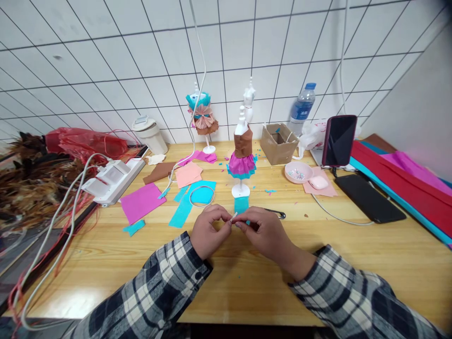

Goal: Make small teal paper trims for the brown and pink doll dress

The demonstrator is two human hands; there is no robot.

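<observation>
My left hand (211, 231) and my right hand (264, 233) meet fingertip to fingertip above the table's front half. Pinched between them is a small whitish piece (233, 217), too small to name. Just behind my right hand, a strip of turquoise paper (241, 204) runs up to the white base of a small dress form (243, 143) wearing a brown top and a magenta and turquoise ruffled skirt. A black looped handle (281, 215) sticks out past my right hand; the rest of that tool is hidden. A silver ring (190, 199) lies on turquoise paper beyond my left hand.
Another decorated dress form (205, 115) and a bare white one (249, 96) stand behind. Magenta paper (141, 202) and a power strip (118, 181) lie left. To the right are a cardboard box (278, 149), a pink bead dish (292, 178), a phone (339, 141) and a black power bank (370, 197).
</observation>
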